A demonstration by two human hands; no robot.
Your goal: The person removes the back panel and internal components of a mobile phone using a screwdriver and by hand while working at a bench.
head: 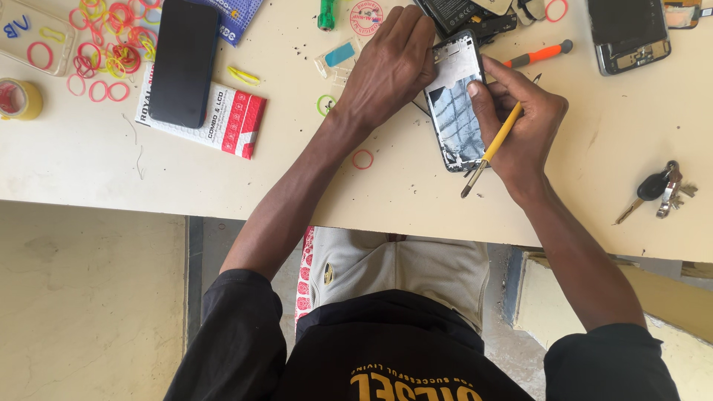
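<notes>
Opened phone lying face down near the far edge of the pale surface, back cover off, cracked inner frame showing. Left hand laid flat over the phone's upper end, fingers together and pressing down on it, grip closed against the frame rather than around it. Right hand just beside the phone's right edge, grip pinching a yellow-handled tool between thumb and fingers, metal tip pointing toward the near edge of the surface, thumb tip touching the phone's side.

Orange-handled screwdriver just beyond the right hand, apart from it. Second opened phone further right at the far edge. Bunch of keys well to the right, near the front edge. Black phone resting on a red and white packet to the left. Scattered rubber bands, pink, red and yellow, at far left. Roll of tape at the left border. Single red band just beside the left wrist.
</notes>
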